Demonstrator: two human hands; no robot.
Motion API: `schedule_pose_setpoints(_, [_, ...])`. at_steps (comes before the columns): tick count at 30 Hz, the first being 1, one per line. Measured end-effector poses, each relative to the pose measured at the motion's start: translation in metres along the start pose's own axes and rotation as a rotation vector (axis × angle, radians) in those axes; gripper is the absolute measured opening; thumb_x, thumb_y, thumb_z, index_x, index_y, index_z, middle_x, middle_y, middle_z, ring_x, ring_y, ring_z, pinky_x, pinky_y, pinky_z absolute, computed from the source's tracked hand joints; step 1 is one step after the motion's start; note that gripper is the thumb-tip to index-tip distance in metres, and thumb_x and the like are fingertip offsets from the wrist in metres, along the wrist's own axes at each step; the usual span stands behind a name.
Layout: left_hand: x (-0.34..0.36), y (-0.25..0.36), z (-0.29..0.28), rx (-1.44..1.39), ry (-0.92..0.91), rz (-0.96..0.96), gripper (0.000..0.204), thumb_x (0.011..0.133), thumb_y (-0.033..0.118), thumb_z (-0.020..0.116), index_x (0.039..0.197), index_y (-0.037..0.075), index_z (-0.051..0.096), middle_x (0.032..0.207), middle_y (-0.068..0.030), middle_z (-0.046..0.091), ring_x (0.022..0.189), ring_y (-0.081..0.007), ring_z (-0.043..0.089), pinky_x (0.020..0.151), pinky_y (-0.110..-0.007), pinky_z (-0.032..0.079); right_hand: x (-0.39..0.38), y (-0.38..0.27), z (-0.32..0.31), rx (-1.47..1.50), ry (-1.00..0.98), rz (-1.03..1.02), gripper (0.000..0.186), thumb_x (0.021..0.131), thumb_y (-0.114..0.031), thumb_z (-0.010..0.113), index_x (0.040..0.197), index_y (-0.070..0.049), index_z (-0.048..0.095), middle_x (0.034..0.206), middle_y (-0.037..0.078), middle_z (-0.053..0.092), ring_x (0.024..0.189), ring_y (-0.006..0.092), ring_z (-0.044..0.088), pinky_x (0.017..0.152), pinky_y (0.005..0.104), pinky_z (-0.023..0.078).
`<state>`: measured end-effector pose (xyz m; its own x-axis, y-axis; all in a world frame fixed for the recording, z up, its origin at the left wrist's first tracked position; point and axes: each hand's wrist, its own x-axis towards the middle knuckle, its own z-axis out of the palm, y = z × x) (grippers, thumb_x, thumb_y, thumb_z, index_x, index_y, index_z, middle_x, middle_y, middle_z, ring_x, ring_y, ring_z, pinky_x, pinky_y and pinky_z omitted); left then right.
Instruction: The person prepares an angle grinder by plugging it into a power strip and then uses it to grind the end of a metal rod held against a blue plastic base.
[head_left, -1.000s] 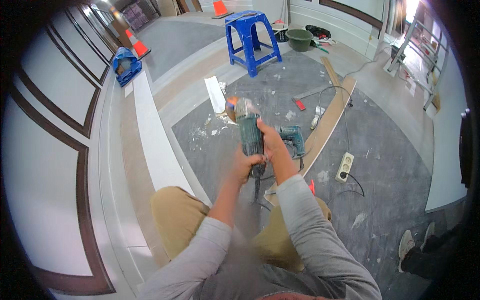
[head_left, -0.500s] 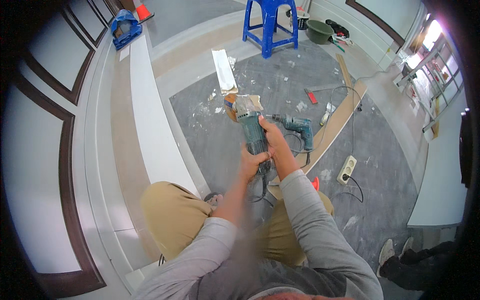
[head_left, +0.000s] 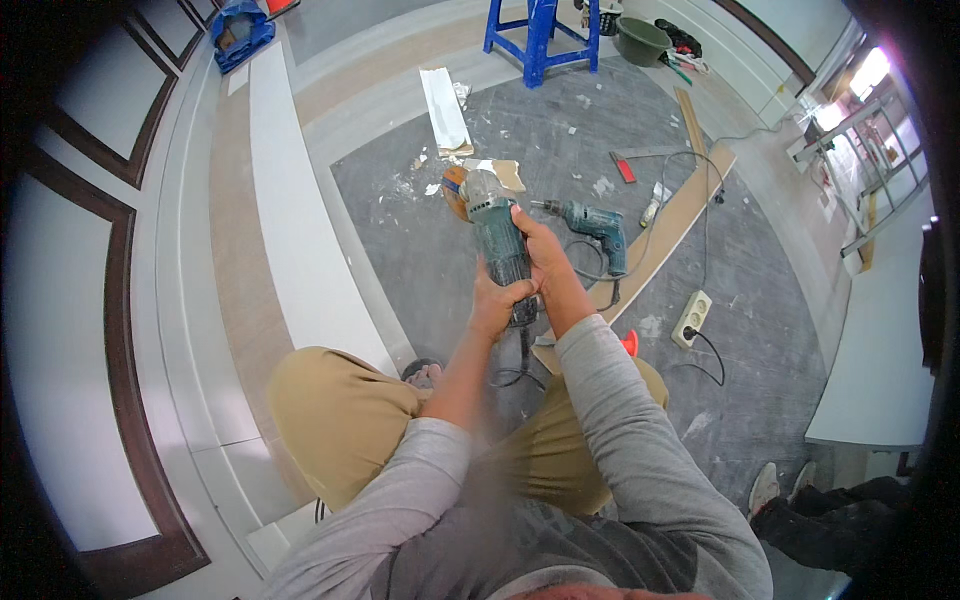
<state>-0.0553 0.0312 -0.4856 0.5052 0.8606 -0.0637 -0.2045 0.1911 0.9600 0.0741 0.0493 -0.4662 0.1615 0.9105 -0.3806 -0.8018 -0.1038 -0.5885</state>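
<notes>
Both my hands are on a teal angle grinder [head_left: 495,240] with a metal head and an orange-brown disc [head_left: 456,195]. My left hand [head_left: 497,300] is closed round its rear lower body, thumb across it. My right hand [head_left: 543,262] grips the right side higher up, thumb near the head. The grinder's cord hangs below and loops over the floor. Just right of it a teal drill [head_left: 590,225] lies on its side near a long wooden board [head_left: 674,222]. Scraps of white panel [head_left: 445,110] and tan material [head_left: 505,174] lie beyond the disc.
Around me are a blue stool [head_left: 535,50], green basin [head_left: 638,40], power strip [head_left: 691,318], cords, red-handled square [head_left: 622,167] and metal ladder [head_left: 865,170]. A long white panel [head_left: 285,190] runs along the left wall. A co-worker's shoes and dark legs [head_left: 820,520] are at lower right.
My view has shifted downward and slightly turned, sliding the stool up toward the frame's top. Both my hands keep their grip on the grinder, which now shows more clear of the drill.
</notes>
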Motion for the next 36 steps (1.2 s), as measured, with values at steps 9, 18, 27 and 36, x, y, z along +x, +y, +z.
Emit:
schedule_pose_setpoints(9, [-0.013,0.016,0.006,-0.135,-0.003,-0.127,0.046,0.073,0.008,0.071,0.114,0.001,0.052,0.091,-0.0083,0.065,0.073,-0.0192,0.065,0.068,-0.033,0.054,-0.005,0.006,0.006,-0.149,0.166,-0.039,0.042,0.098,-0.041,0.057,0.108,-0.001,0.064,0.093,0.009,0.068,0.075,0.0198,0.066,0.068,0.0351,0.055])
schedule_pose_setpoints(18, [-0.005,0.012,0.006,0.035,-0.118,0.025,0.060,0.070,0.012,0.075,0.122,-0.002,0.049,0.106,-0.0135,0.062,0.090,-0.0221,0.065,0.075,-0.033,0.053,-0.021,0.000,0.003,-0.637,0.150,-0.122,0.060,0.076,-0.041,0.083,0.109,0.005,0.063,0.095,0.012,0.067,0.080,0.0201,0.066,0.071,0.0330,0.053])
schedule_pose_setpoints(27, [0.009,-0.033,0.055,0.346,-0.190,0.398,0.099,0.072,0.023,0.079,0.149,-0.001,0.021,0.116,-0.0171,0.058,0.100,-0.0265,0.062,0.080,-0.034,0.052,-0.044,-0.054,-0.055,-0.562,0.273,-0.195,0.055,0.064,-0.016,0.088,0.103,0.012,0.061,0.090,0.015,0.067,0.078,0.0233,0.067,0.070,0.0372,0.056])
schedule_pose_setpoints(36, [0.005,-0.185,0.070,0.131,-0.504,-0.960,0.020,0.086,0.018,0.059,0.099,0.004,0.058,0.089,-0.0110,0.062,0.072,-0.0283,0.066,0.060,-0.044,0.056,-0.151,-0.123,-0.045,-0.501,0.376,-0.384,0.036,0.071,-0.010,0.081,0.096,0.007,0.062,0.084,0.013,0.068,0.067,0.0186,0.067,0.060,0.0317,0.056])
